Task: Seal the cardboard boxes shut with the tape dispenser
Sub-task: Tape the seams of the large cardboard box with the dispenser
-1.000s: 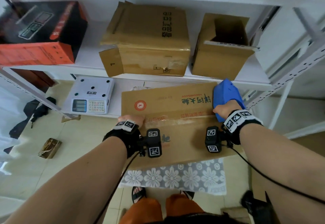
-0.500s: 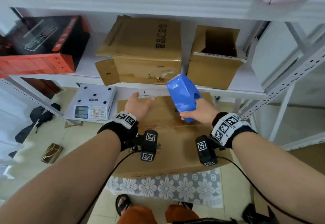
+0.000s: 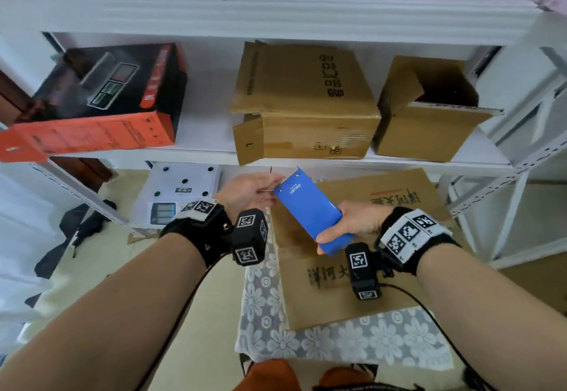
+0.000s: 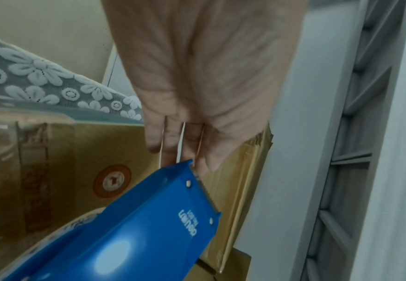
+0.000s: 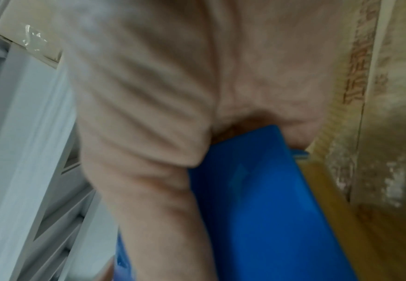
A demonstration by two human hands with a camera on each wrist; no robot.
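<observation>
My right hand (image 3: 352, 221) grips the rear of the blue tape dispenser (image 3: 310, 209) and holds it tilted above the flat brown cardboard box (image 3: 352, 286). The box lies on a floral cloth, and clear tape shines along its seam (image 4: 28, 171). My left hand (image 3: 248, 194) reaches in from the left with straight fingers (image 4: 170, 144). Their tips meet the toothed front end of the dispenser (image 4: 137, 228); I cannot tell whether they hold any tape. In the right wrist view the palm wraps the blue dispenser (image 5: 269, 209) beside the box (image 5: 377, 133).
A white metal shelf (image 3: 337, 162) stands right behind the box. On it sit a flapped cardboard box (image 3: 306, 108), an open cardboard box (image 3: 429, 126) and a red-and-black box (image 3: 92, 114). A white scale (image 3: 181, 191) sits lower left. The floral cloth (image 3: 306, 344) hangs toward me.
My right hand lifted the dispenser off the box's right end and carried it left and up. My left hand left the box and reached the dispenser's front end.
</observation>
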